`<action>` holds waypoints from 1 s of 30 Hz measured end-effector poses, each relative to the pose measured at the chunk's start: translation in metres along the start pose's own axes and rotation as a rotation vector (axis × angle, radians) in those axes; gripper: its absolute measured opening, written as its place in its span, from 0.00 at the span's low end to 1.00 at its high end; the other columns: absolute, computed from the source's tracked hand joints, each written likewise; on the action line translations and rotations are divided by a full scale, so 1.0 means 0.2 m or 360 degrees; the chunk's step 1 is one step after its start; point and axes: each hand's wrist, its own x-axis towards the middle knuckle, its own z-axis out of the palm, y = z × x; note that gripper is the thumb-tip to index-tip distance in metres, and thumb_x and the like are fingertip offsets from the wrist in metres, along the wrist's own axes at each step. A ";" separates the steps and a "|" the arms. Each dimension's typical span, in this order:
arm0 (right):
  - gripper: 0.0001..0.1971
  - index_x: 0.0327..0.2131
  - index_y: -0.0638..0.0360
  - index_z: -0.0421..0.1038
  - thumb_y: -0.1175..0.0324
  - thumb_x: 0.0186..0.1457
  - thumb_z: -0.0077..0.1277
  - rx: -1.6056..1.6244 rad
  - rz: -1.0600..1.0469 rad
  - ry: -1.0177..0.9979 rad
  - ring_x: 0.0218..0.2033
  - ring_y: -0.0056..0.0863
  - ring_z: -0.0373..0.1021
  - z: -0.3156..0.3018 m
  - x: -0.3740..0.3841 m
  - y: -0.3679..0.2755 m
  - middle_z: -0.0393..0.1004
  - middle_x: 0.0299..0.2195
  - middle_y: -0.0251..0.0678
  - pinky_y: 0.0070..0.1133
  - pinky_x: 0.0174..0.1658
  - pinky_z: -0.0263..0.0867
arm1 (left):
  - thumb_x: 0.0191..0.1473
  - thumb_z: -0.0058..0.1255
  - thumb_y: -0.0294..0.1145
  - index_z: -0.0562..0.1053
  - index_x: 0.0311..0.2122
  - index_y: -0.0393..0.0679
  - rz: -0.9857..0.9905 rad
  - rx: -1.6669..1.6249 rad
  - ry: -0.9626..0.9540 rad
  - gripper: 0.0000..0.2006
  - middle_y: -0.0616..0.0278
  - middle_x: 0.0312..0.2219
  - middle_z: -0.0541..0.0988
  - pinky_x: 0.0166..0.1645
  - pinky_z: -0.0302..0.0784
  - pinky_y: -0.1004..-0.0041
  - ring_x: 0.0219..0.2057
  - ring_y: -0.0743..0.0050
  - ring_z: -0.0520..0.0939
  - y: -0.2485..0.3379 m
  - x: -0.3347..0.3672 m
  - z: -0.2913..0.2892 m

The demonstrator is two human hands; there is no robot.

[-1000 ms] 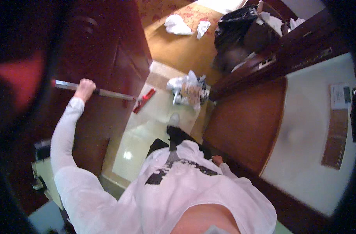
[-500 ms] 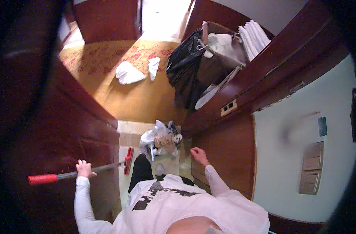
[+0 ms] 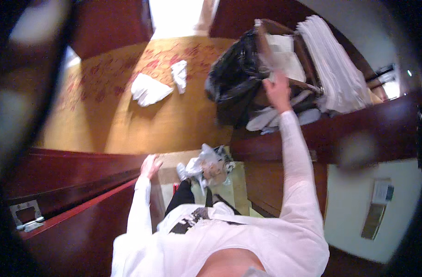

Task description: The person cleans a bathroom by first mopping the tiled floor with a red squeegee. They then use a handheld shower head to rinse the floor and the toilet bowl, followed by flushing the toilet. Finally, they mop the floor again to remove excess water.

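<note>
My left hand (image 3: 150,166) is at the end of the dark red door (image 3: 95,180), thumb apart from the fingers; it looks empty. Far out in front, my right hand (image 3: 279,92) reaches the near side of a cart (image 3: 262,44), its thumb and fingers apart beside a black plastic bag (image 3: 234,74). White cloths (image 3: 285,62) lie inside the cart. Just beyond my feet a heap of crumpled plastic bags (image 3: 211,166) sits on the floor. Only a sliver of a red tool head (image 3: 175,187) shows by my leg; its handle is hidden.
Two white cloths, a larger one (image 3: 148,90) and a smaller one (image 3: 179,76), lie on the patterned carpet (image 3: 109,83). Folded white linens (image 3: 331,64) are stacked at the cart's right. A pale wall (image 3: 349,203) stands at my right, and a metal hinge (image 3: 27,215) shows on the left.
My right hand has gone from beside my body forward to the cart. My left hand has left the red-handled tool and moved right to the door's end. The view has shifted.
</note>
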 end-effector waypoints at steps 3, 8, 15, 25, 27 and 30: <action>0.34 0.53 0.62 0.60 0.44 0.53 0.43 -0.0743 0.0111 -0.0118 0.53 0.48 0.59 0.11 0.22 0.09 0.62 0.52 0.51 0.39 0.56 0.53 | 0.49 0.52 0.43 0.72 0.45 0.46 -0.0164 0.0005 -0.0037 0.19 0.51 0.40 0.74 0.50 0.69 0.62 0.45 0.52 0.73 0.09 0.12 -0.21; 0.41 0.57 0.62 0.54 0.36 0.51 0.39 -0.0782 0.0489 -0.0526 0.53 0.46 0.60 0.14 0.26 0.10 0.64 0.52 0.47 0.39 0.55 0.52 | 0.48 0.51 0.40 0.72 0.44 0.41 -0.0112 -0.0066 -0.0042 0.19 0.50 0.41 0.74 0.49 0.70 0.62 0.44 0.52 0.74 0.18 0.13 -0.45; 0.43 0.60 0.63 0.48 0.34 0.53 0.35 -0.0730 0.0379 -0.0483 0.56 0.46 0.54 0.16 0.24 0.13 0.58 0.54 0.49 0.41 0.58 0.45 | 0.48 0.53 0.40 0.74 0.43 0.44 -0.0185 -0.0029 -0.0029 0.17 0.51 0.41 0.74 0.48 0.71 0.61 0.44 0.52 0.75 0.09 0.13 -0.51; 0.46 0.60 0.63 0.48 0.33 0.50 0.40 -0.0652 0.0325 -0.0287 0.56 0.50 0.52 0.17 0.20 0.06 0.56 0.56 0.52 0.45 0.58 0.39 | 0.48 0.51 0.38 0.74 0.41 0.40 -0.0224 -0.0023 0.0104 0.16 0.50 0.40 0.75 0.49 0.70 0.63 0.43 0.53 0.75 0.00 0.30 -0.61; 0.43 0.58 0.62 0.53 0.36 0.50 0.43 -0.0656 0.0262 -0.0185 0.54 0.46 0.56 0.17 0.19 0.04 0.61 0.52 0.48 0.41 0.57 0.42 | 0.49 0.51 0.37 0.75 0.41 0.40 -0.0102 -0.0042 0.0184 0.16 0.50 0.40 0.75 0.49 0.70 0.64 0.43 0.54 0.75 0.02 0.41 -0.65; 0.43 0.57 0.62 0.54 0.39 0.47 0.49 -0.0378 0.0395 -0.0231 0.53 0.44 0.55 0.16 0.19 0.04 0.63 0.49 0.48 0.40 0.57 0.38 | 0.48 0.53 0.35 0.75 0.40 0.40 -0.0024 -0.0099 0.0193 0.14 0.52 0.40 0.75 0.50 0.69 0.65 0.44 0.55 0.75 0.12 0.69 -0.74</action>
